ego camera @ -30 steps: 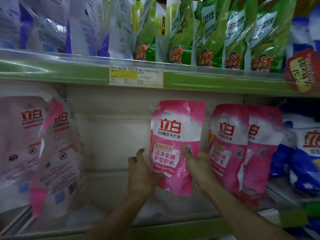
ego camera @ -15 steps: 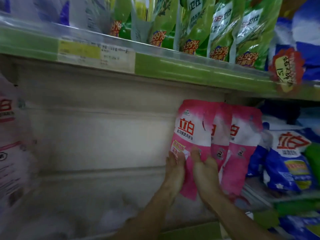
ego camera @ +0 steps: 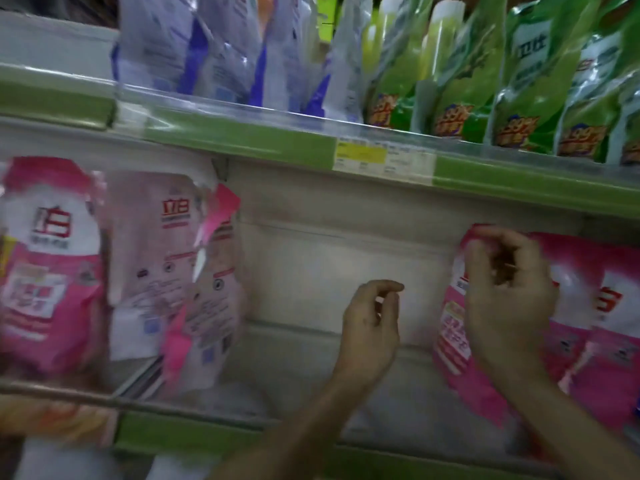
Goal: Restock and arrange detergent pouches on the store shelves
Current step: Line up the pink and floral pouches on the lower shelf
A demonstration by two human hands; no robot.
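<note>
A pink detergent pouch (ego camera: 453, 337) stands upright on the middle shelf, against more pink pouches (ego camera: 609, 306) to its right. My right hand (ego camera: 509, 296) is in front of its upper part, fingers curled near the top corner; blur hides whether they grip it. My left hand (ego camera: 372, 327) hovers left of that pouch in front of the bare shelf back, fingers loosely curled with nothing in them. At the left, a front-facing pink pouch (ego camera: 52, 265) stands beside paler pouches (ego camera: 156, 254) turned backwards, one of them (ego camera: 207, 306) leaning.
Between the left and right groups is a wide gap in the shelf (ego camera: 311, 271). Above, a green shelf edge (ego camera: 242, 140) with a price label (ego camera: 381, 157) carries white-purple pouches (ego camera: 207, 53) and green pouches (ego camera: 533, 81). A green front rail (ego camera: 207, 431) borders the shelf.
Both hands have come up off the lower part of the pink pouch, which now stands against the right group. My view has swung left, showing the left pouches again.
</note>
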